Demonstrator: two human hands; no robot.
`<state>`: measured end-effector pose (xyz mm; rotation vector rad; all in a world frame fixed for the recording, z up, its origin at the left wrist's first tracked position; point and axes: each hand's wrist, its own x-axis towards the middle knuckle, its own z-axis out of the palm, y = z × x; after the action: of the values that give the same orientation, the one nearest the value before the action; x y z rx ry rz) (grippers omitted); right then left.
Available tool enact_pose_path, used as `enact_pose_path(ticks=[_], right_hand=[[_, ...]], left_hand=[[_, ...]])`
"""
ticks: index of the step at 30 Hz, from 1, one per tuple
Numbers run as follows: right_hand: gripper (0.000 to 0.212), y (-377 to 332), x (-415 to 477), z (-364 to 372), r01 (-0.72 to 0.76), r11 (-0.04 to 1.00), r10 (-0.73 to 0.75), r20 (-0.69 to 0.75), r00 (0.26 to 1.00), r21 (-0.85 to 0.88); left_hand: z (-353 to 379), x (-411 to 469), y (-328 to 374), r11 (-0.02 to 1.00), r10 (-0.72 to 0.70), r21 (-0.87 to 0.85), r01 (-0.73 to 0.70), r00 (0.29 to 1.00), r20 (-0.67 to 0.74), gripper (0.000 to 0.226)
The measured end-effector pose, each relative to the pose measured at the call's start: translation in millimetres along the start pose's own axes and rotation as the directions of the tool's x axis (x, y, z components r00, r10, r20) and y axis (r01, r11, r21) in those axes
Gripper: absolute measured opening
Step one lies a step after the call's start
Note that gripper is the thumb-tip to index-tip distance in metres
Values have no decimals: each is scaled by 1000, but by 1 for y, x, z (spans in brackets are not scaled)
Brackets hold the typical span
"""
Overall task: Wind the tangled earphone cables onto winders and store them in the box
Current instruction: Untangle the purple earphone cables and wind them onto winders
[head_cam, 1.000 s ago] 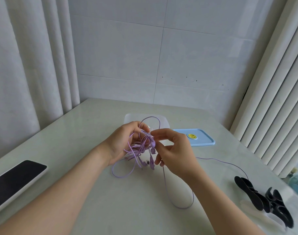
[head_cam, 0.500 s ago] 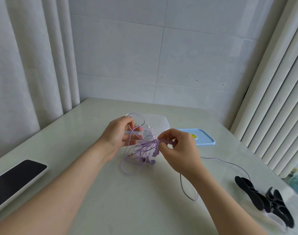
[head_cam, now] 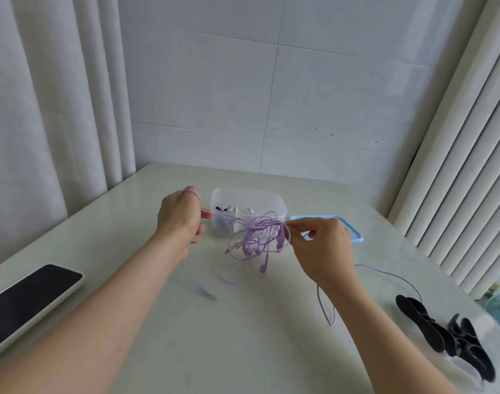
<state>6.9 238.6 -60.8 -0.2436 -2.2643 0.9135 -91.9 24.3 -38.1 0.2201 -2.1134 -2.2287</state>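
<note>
Holding the purple earphone cable (head_cam: 260, 238) above the table (head_cam: 243, 336), before the open box (head_cam: 281, 209), the left hand (head_cam: 180, 220) grips one strand looped over a finger; the right hand (head_cam: 320, 246) pinches the tangle. Apparent purpose: tensioning to free a strand; winders (head_cam: 425, 325) lie untouched.

Left hand (head_cam: 180, 220) pulled away to left of box (head_cam: 271, 195), right hand (head_cam: 320, 245) now before box, cable (head_cam: 257, 237) strand drawn taut between hands, tangle lifted.

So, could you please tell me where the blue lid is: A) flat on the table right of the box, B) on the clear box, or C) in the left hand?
A: the blue lid lies flat on the table beside the open clear box, behind the right hand.
</note>
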Motion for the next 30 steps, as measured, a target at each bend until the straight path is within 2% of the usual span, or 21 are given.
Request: enact_pose_path(ticks=[2, 4, 6, 8, 10, 13, 15, 17, 19, 21, 22, 24, 25, 26, 28, 30], right_hand=[[8, 0, 2, -4, -32, 999, 32, -10, 999, 7], [17, 0, 3, -8, -59, 995, 59, 4, 998, 83], [12, -1, 3, -9, -104, 978, 103, 16, 995, 178], [4, 0, 3, -9, -128, 970, 127, 15, 992, 206], [4, 0, 3, -8, -123, 976, 120, 29, 992, 178], [6, -3, 0, -6, -90, 991, 84, 66, 994, 94], [7, -4, -2, -6, -50, 998, 46, 83, 995, 44], [9, -4, -3, -5, -13, 1000, 12, 86, 996, 11], [9, -4, -3, -3, 32, 999, -30, 64, 998, -22], [10, -5, -3, -2, 86, 996, -84, 41, 996, -34], [11, -6, -4, -1, 112, 993, -112, 29, 993, -31], [12, -8, -4, 1, 157, 987, -157, 12, 988, -17], [13, -9, -5, 2, 171, 985, -170, 10, 985, -12], [14, -10, -4, 3, 181, 983, -181, 10, 983, -8], [16, -10, -4, 4, 211, 977, -211, 15, 977, -15], [17, -8, -6, 5, 264, 964, -263, 31, 964, -38]], left_hand=[[-5, 3, -2, 985, 104, 147, -90, 990, -93, 22], [-12, 4, -3, 949, 246, 244, -198, 951, -188, 16], [-17, 6, -8, 895, 386, 317, -314, 901, -196, 18], [-17, 11, -15, 817, 480, 390, -425, 876, -52, 17], [-15, 13, -21, 750, 498, 384, -538, 842, 207, 21], [-12, 5, -22, 737, 393, 253, -627, 701, 594, 29], [-8, -9, -20, 730, 292, 242, -638, 613, 734, 32], [-2, -19, -17, 728, 204, 275, -627, 582, 787, 37], [0, -21, -14, 757, 173, 291, -584, 610, 773, 36], [1, -17, -12, 775, 230, 271, -570, 655, 720, 34], [2, -15, -10, 767, 264, 281, -577, 683, 681, 43], [4, -15, -11, 708, 352, 344, -616, 731, 584, 67], [6, -15, -13, 631, 447, 406, -662, 737, 507, 70], [8, -15, -16, 513, 576, 471, -718, 695, 431, 67], [10, -13, -21, 315, 785, 537, -783, 532, 316, 44], [13, -16, -21, 252, 846, 474, -844, 430, 314, 22]])
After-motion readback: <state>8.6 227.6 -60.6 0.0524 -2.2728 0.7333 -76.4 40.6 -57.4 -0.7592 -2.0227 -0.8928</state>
